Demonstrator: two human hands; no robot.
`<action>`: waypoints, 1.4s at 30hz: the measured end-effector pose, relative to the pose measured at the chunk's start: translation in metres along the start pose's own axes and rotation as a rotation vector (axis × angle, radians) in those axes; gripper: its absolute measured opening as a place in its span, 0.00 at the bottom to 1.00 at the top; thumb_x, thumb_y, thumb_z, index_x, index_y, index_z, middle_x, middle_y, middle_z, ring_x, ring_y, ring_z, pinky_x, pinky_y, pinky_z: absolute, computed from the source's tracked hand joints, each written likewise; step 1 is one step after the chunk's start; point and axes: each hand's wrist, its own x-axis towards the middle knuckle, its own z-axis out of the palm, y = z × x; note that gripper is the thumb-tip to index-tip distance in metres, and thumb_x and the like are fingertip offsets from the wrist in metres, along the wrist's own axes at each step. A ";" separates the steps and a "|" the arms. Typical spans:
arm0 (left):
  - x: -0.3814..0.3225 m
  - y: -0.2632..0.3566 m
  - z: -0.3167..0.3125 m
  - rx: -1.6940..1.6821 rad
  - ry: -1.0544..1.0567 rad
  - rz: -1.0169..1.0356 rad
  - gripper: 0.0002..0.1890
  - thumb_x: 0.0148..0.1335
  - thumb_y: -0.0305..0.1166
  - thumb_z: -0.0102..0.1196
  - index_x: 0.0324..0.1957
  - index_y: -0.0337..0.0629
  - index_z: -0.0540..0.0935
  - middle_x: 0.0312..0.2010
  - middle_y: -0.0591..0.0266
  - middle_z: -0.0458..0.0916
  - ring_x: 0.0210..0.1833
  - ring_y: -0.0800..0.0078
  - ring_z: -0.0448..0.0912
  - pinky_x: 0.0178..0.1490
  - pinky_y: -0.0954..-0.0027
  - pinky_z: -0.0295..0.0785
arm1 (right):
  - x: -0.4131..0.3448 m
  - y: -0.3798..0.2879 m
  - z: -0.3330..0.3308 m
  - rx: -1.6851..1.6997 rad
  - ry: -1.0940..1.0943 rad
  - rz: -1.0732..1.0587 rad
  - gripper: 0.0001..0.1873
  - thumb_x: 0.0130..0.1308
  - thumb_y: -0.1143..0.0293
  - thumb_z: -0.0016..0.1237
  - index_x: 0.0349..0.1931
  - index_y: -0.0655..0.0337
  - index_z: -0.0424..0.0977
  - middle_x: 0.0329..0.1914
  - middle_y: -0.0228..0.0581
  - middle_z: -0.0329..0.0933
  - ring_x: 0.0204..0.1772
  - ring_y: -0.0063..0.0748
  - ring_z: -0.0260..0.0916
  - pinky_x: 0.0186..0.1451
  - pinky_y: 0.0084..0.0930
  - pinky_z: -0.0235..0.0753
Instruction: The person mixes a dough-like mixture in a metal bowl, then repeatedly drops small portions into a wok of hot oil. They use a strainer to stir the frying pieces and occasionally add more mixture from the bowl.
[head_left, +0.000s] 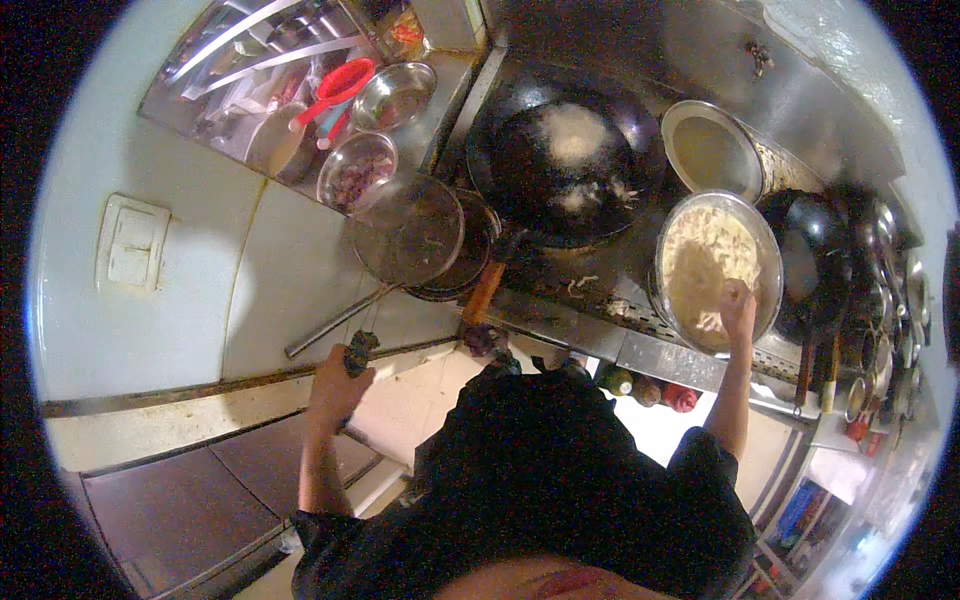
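Observation:
My right hand (738, 306) reaches into a metal bowl (772, 289) at the front right of the stove. Pale, batter-like food with strips in it (712, 232) fills the bowl. The fingers are curled over the food, and whether they hold any of it is hidden. On the left, my left hand (336, 390) grips a dark crumpled thing (361, 352), perhaps a rag, beside the counter edge. Near it lies a long-handled round strainer (409, 232), its metal handle pointing toward that hand. Ahead stands a large black wok (525, 195) with shiny liquid and a few pale scraps.
A pot lid or shallow pan (712, 150) lies behind the bowl. To its right rests another black wok (802, 255). Steel bowls (356, 176), a red sieve (346, 81) and an orange wooden handle (484, 292) are at left. Bottles (679, 397) stand below the stove front.

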 end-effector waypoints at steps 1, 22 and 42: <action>0.004 -0.003 -0.005 0.021 -0.022 0.013 0.25 0.45 0.41 0.61 0.41 0.34 0.71 0.30 0.44 0.78 0.35 0.48 0.77 0.38 0.56 0.70 | 0.001 0.002 0.001 0.019 0.014 0.002 0.10 0.55 0.69 0.46 0.35 0.63 0.75 0.31 0.49 0.77 0.35 0.41 0.76 0.40 0.30 0.72; 0.089 0.004 0.030 0.977 0.714 0.548 0.16 0.56 0.30 0.48 0.48 0.41 0.74 0.49 0.50 0.72 0.57 0.55 0.67 0.61 0.51 0.57 | 0.007 0.004 -0.011 0.142 -0.109 -0.013 0.13 0.58 0.69 0.44 0.40 0.67 0.74 0.33 0.52 0.76 0.37 0.41 0.75 0.40 0.31 0.72; 0.050 0.052 -0.073 0.723 0.331 0.243 0.18 0.44 0.34 0.63 0.36 0.36 0.74 0.34 0.47 0.78 0.36 0.49 0.77 0.42 0.55 0.72 | 0.000 0.030 -0.010 0.082 -0.041 0.115 0.12 0.58 0.67 0.45 0.37 0.66 0.74 0.31 0.53 0.75 0.37 0.44 0.75 0.40 0.33 0.71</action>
